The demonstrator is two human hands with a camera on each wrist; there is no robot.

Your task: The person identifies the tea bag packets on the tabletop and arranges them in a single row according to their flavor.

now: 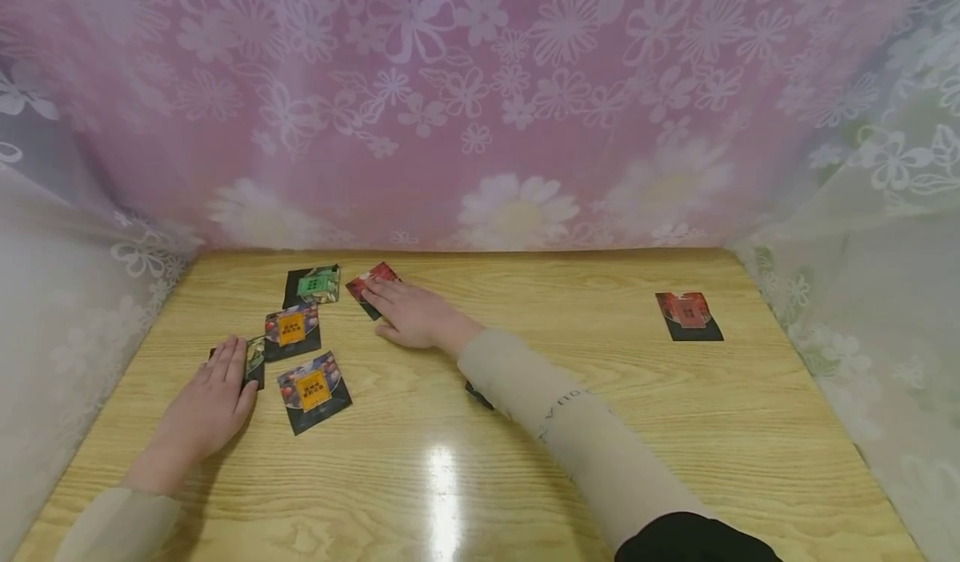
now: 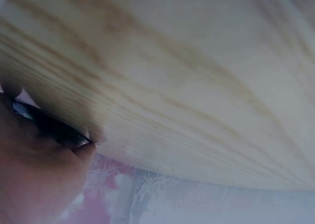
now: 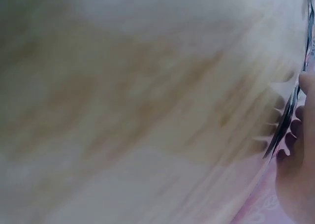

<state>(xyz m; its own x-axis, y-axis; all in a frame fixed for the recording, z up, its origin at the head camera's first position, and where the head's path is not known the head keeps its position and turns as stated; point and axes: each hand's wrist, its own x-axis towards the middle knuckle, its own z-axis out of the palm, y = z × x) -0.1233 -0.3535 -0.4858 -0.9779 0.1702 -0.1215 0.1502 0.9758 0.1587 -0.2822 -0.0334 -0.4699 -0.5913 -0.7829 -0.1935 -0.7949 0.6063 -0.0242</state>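
Hands (image 1: pixel 208 402) (image 1: pixel 415 315) palm-down on two separate packets (image 1: pixel 257 355) (image 1: pixel 383 271)

A wood-grain tabletop (image 1: pixel 570 295) formed the floor of a small curtained booth, backed by a pink daisy-print curtain (image 1: pixel 480 128) and flanked by pale floral drapes (image 1: pixel 862 312). A streak of light (image 1: pixel 443 495) gleamed on the glossy surface. The household-style fabrics suggested a home, though with the cloth hiding the surroundings, the kind of room could not be confirmed.
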